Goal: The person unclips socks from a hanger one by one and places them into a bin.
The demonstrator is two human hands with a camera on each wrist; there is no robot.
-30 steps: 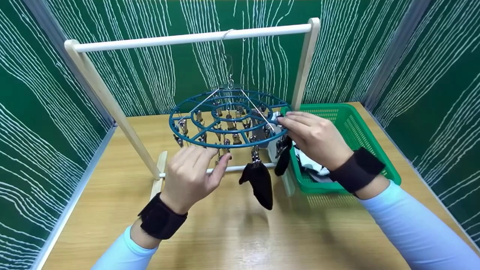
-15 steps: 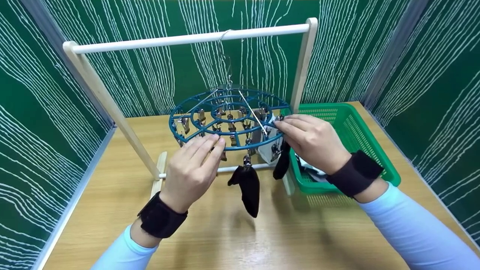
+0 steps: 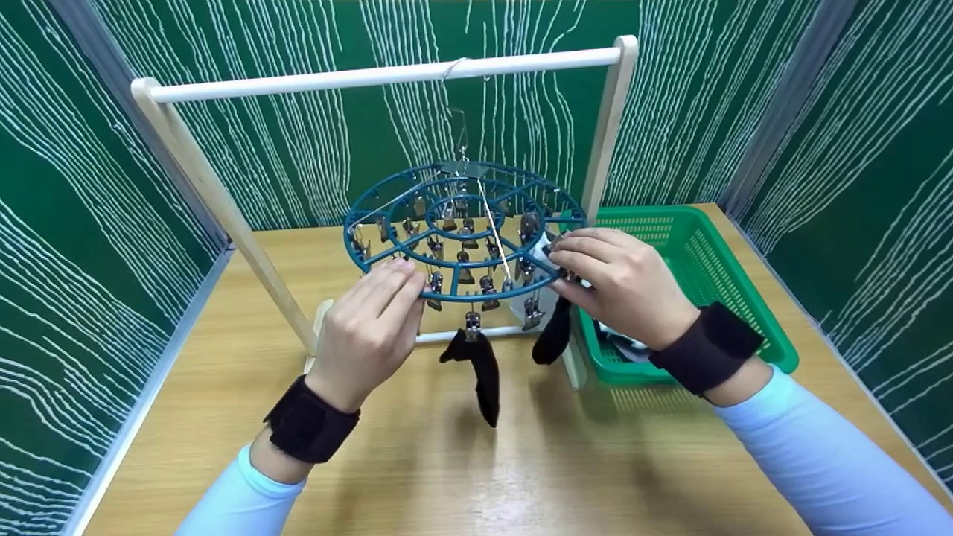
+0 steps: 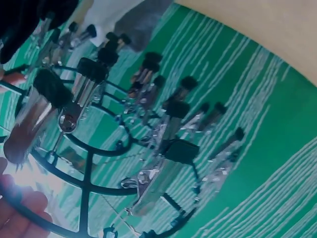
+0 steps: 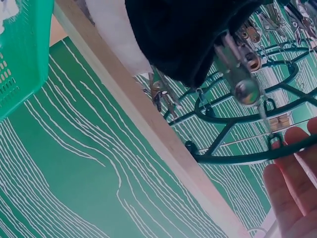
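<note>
Green basket (image 3: 692,253) shows whole only overhead.

Person wearing light blue long sleeves (image 3: 826,458), a wide black fabric wrist strap (image 3: 706,348) wrapping each forearm just above the hand, both hands going bare, ungloved

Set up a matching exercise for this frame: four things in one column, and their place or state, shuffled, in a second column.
Things:
1. black sock
2. green basket
3. round clip hanger
4. left hand

Places or states:
A. hangs by a hook from the white rail
B. stands on the table at the right
C. dangles from a clip at the near rim
D. fingers on the hanger's near-left rim

Pairs: 1-C, 2-B, 3-A, 4-D
</note>
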